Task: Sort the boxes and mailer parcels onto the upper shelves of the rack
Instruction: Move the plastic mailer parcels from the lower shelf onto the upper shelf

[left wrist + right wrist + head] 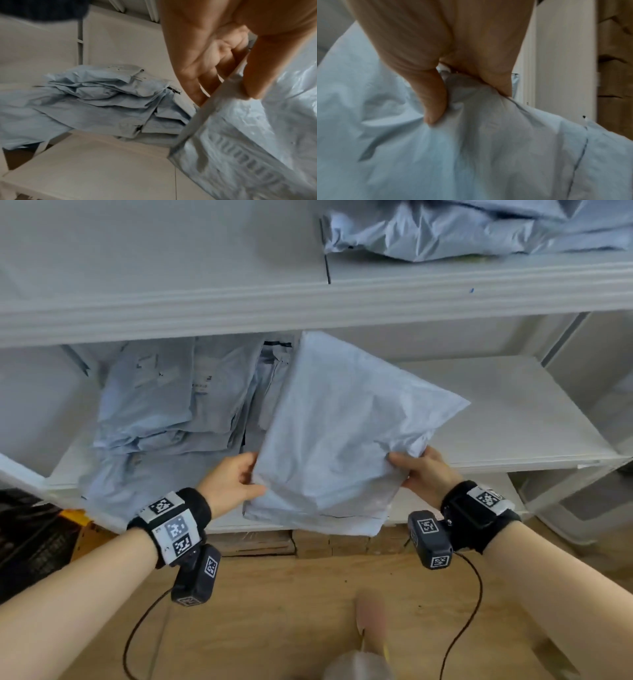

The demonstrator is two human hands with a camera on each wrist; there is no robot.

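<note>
Both hands grasp one pale blue mailer parcel (pixel 339 436): the left hand (pixel 233 481) pinches its edge at 9 o'clock, thumb on top and fingers (pixel 193 75) beneath, while the right hand (pixel 424 474) bunches the film at 3 o'clock, thumb (pixel 433 102) pressed into the creases. The parcel is held tilted over the front lip of the middle shelf (pixel 513 419), its far corner pointing to 12 o'clock under the upper shelf (pixel 308 302). A pile of blue mailers (pixel 178 405) lies on the same shelf at 9 o'clock from the parcel (touching or just beside, cannot tell); more mailers (pixel 462 231) rest on the upper shelf at 1 o'clock.
</note>
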